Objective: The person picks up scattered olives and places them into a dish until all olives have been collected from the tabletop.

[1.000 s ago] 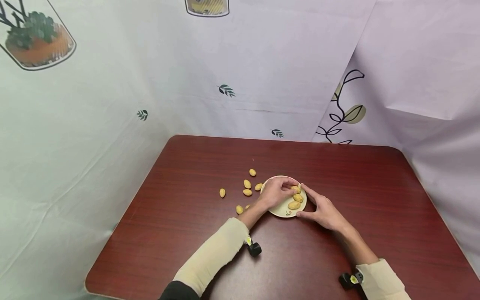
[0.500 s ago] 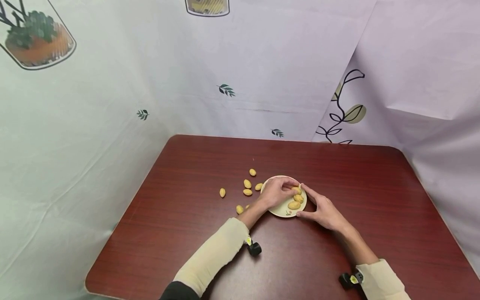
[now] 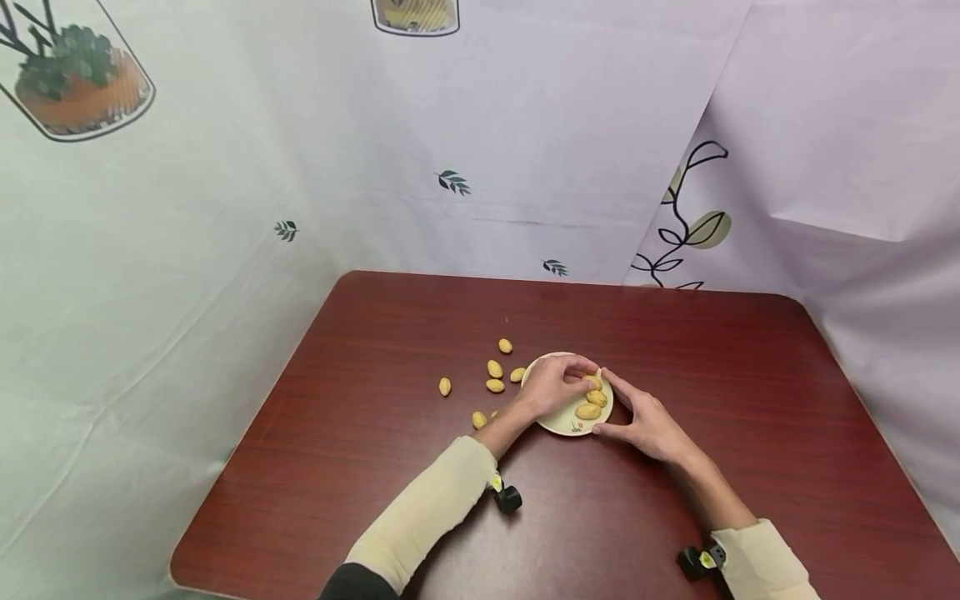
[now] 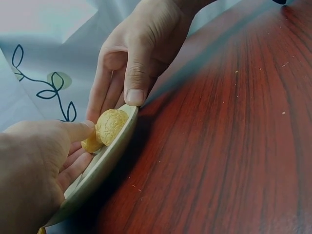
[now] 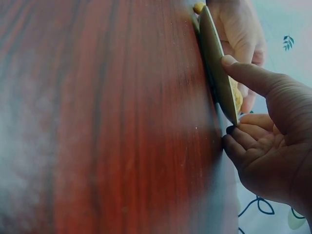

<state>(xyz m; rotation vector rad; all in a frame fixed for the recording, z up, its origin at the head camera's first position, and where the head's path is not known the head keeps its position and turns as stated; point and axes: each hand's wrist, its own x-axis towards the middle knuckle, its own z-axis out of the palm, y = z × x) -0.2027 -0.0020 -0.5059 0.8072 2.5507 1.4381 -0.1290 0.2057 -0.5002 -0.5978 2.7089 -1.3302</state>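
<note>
1. Pinching a wrinkled yellow nut [image 3: 595, 384] between thumb and fingers of the left hand [image 3: 553, 383], gap no wider than the nut; cannot tell whether lifted off the cream plate [image 3: 566, 422] beneath.
2. Gripping that plate's rim with the right hand [image 3: 654, 423], thumb at the near side, fingers at the far side, spread in a wide C.
3. On the plate, between left fingertips and right thumb, two more nuts [image 3: 597, 399].
4. Left of the left hand, on the dark red wood-grain table [image 3: 615, 517], seven loose nuts [image 3: 495, 369]: one just beside the plate, two by the left wrist, one of these partly hidden, others farther out.
5. Below each hand, at the wrist, a small black camera [image 3: 508, 499] and a cream sleeve [image 3: 431, 508].
6. Beyond both hands, past the table's edge, white leaf-printed cloth [image 3: 375, 125].
</note>
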